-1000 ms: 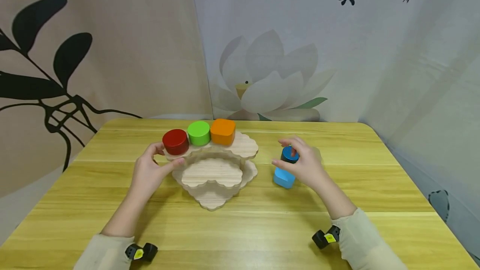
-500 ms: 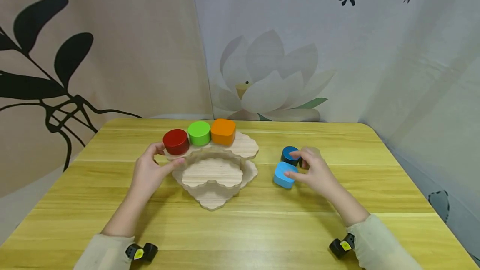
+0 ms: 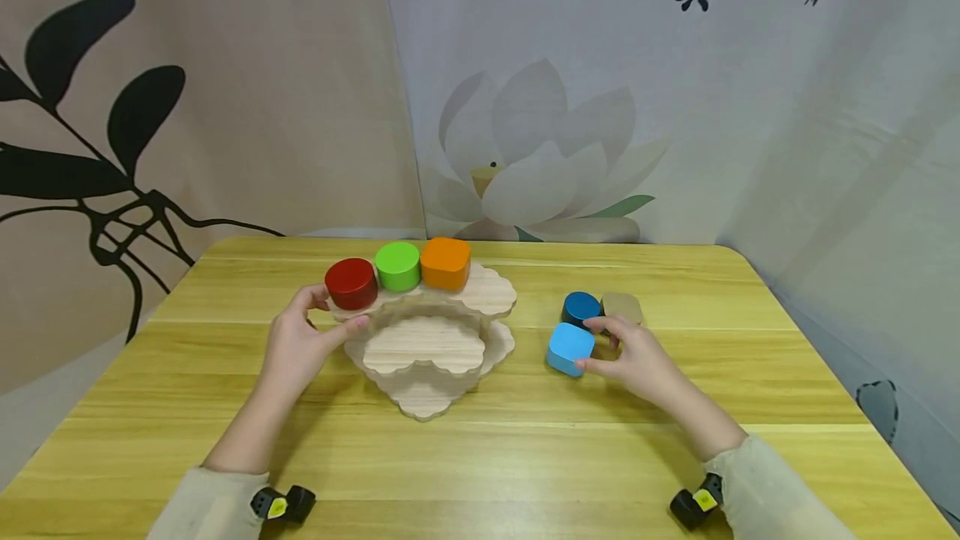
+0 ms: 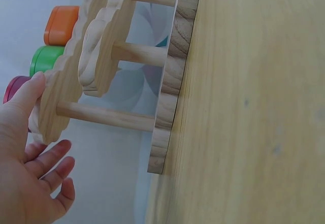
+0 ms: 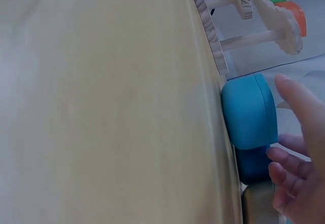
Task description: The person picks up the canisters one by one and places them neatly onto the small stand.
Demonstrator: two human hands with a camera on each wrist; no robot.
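A pale wooden stand with cloud-shaped tiers (image 3: 423,344) is at the left of centre. My left hand (image 3: 303,336) holds its upper tier by the left end, thumb on top and fingers beneath in the left wrist view. On that tier sit a red round block (image 3: 351,283), a green round block (image 3: 398,266) and an orange rounded-square block (image 3: 446,263). My right hand (image 3: 633,357) is at the right side of a light blue rounded-square block (image 3: 568,347), thumb and forefinger spread at its two corners. In the right wrist view, the thumb tip stands slightly off this block (image 5: 249,112).
Behind the light blue block stand a dark blue round block (image 3: 581,307) and a beige rounded-square block (image 3: 622,307), close together. The wooden table (image 3: 480,473) ends at a printed curtain (image 3: 540,107) at the back.
My right hand has moved right and nearer, from over the dark blue block to the light blue block's right side, uncovering the beige block. The left hand and stand stay put.
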